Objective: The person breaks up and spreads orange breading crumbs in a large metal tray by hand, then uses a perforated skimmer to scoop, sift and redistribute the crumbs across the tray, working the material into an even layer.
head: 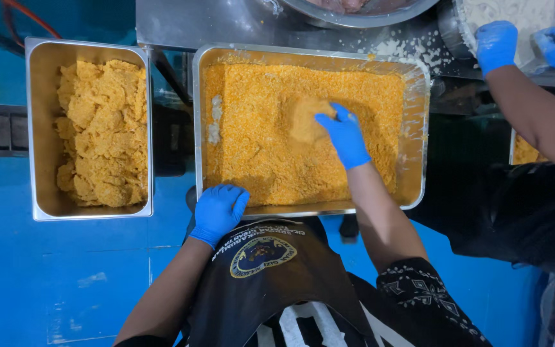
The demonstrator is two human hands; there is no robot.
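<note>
A large steel tray (419, 135) full of orange breadcrumbs stands in front of me. My right hand (343, 136), in a blue glove, presses a crumb-coated piece (306, 119) into the crumbs near the tray's middle. My left hand (218, 211), also gloved in blue, rests on the tray's near left corner, fingers spread over the rim. A patch of whitish batter (214, 122) lies at the tray's left side.
A smaller steel pan (41, 128) at the left holds several breaded pieces (104, 132). A co-worker's two blue-gloved hands (528, 45) work at the top right over a container of white flour (502, 9). A metal bowl (354, 16) sits behind the tray. The floor is blue.
</note>
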